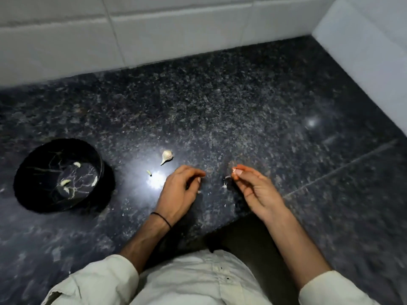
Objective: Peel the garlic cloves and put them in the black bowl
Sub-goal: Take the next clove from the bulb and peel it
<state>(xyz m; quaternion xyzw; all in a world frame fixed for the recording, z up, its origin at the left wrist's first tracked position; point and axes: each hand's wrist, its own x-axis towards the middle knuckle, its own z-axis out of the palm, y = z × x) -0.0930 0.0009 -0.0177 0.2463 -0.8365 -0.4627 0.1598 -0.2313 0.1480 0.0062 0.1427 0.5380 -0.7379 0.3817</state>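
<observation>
A black bowl [33, 194] with pale marbled veins stands at the left and holds several peeled garlic cloves [65, 182]. One unpeeled garlic clove [166, 156] lies on the dark granite counter [242, 106] beyond my hands. My right hand [253, 190] pinches a small garlic clove [237, 172] at its fingertips, a little above the counter. My left hand [179, 190] hovers just left of it, fingers loosely curled, with nothing plainly in them.
Small bits of garlic skin [224, 185] lie scattered between and near my hands, and a tiny green-white scrap [149, 172] sits left of a bright light reflection. White tiled walls [176, 29] close off the back and right. The counter's front edge runs near my body.
</observation>
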